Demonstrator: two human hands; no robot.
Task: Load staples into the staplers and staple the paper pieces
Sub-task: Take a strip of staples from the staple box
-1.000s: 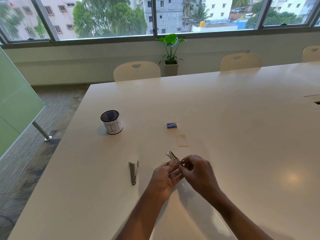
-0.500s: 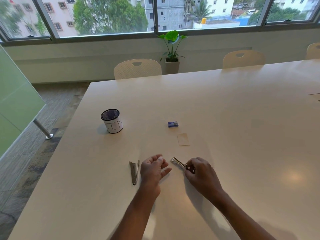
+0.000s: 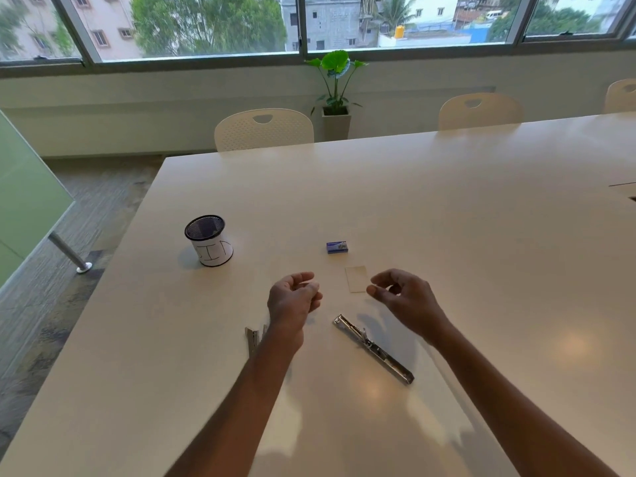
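A metal stapler (image 3: 373, 348) lies unfolded flat on the white table (image 3: 481, 235), between my two forearms. A second metal stapler (image 3: 252, 340) lies to the left, partly hidden behind my left wrist. My left hand (image 3: 292, 299) hovers above the table with loosely curled fingers and holds nothing. My right hand (image 3: 402, 299) hovers at the same height, fingers loosely curled, also empty. Its fingertips are close to a small paper piece (image 3: 356, 278). A blue staple box (image 3: 337, 247) lies just beyond the paper.
A black mesh cup (image 3: 208, 239) wrapped in white paper stands at the left of the table. White chairs (image 3: 264, 129) line the far edge, with a potted plant (image 3: 336, 84) under the window. The table's left edge drops to the floor.
My right hand has let go of the stapler, which now lies unfolded on the table. Both hands have moved away from me, toward the paper piece and staple box.
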